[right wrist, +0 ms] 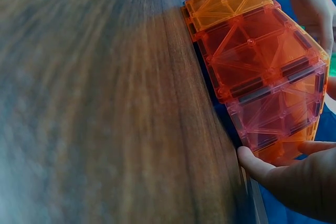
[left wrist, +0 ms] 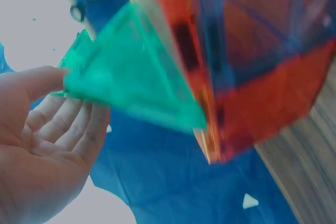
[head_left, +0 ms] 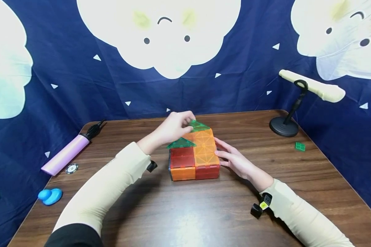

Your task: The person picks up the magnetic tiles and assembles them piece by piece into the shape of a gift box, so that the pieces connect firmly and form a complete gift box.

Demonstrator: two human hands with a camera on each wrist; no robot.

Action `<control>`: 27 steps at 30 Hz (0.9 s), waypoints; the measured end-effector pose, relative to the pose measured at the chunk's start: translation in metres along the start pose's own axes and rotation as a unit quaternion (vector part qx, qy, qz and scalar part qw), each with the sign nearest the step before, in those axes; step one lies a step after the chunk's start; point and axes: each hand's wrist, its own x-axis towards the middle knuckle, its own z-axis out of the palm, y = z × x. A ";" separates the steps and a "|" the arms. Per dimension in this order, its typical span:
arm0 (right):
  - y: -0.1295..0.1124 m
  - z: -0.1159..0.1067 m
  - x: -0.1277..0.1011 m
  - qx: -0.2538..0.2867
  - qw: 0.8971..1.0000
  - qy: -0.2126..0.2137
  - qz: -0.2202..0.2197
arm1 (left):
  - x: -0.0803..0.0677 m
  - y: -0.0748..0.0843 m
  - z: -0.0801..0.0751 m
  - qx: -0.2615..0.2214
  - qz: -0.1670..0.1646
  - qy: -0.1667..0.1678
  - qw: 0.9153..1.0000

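Observation:
A box-shaped structure of clear magnetic tiles [head_left: 205, 154], orange and red on the sides that show, sits mid-table. Two green triangular tiles are at its top: a nearer one [head_left: 182, 142] over the left part and a farther one [head_left: 199, 126] toward the back. My left hand [head_left: 173, 127] is above the structure and pinches the farther green tile between thumb and fingers. In the left wrist view the nearer green tile [left wrist: 126, 72] looks blurred and partly covers the grip. Against the structure's right side rest the fairly straight, spread fingers of my right hand [head_left: 238, 163].
At left lie a purple umbrella-like object [head_left: 66, 154] with a black end, a poker chip [head_left: 71, 168] and a blue rubber duck [head_left: 50, 196]. At right are a black stand [head_left: 284, 126] holding a cream-covered piece and a green toy brick [head_left: 300, 146]. A blue curtain [head_left: 117, 82] hangs behind.

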 end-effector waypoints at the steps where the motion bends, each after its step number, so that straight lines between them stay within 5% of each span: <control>1: 0.000 0.000 0.000 0.000 1.000 -0.002 -0.001 | 0.001 0.002 0.005 -0.003 0.009 -0.007 1.000; 7: 0.000 0.001 0.000 0.001 1.000 0.000 0.002 | 0.005 0.009 0.020 0.013 0.042 -0.041 0.998; 27: 0.001 0.000 0.001 0.002 1.000 0.004 0.005 | 0.006 0.018 0.033 0.090 0.019 -0.090 0.992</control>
